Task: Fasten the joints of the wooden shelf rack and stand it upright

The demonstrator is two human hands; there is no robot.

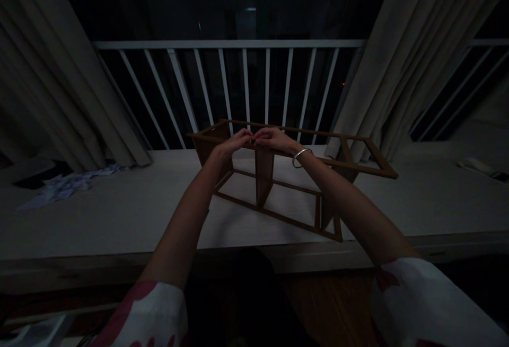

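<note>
A brown wooden shelf rack lies on its side, its frame rails and shelf panels showing. My left hand and my right hand meet over the rack's near upper rail, just above the middle panel. On both hands the fingers are bent and pressed together, with the fingertips nearly touching. Whatever small thing may be between them is too dark and small to make out. A silver bangle circles my right wrist.
The rack rests on a wide pale window sill. Behind it stand white railing bars before a dark window. Curtains hang on both sides. A checked cloth lies at left, and a pale item at far right.
</note>
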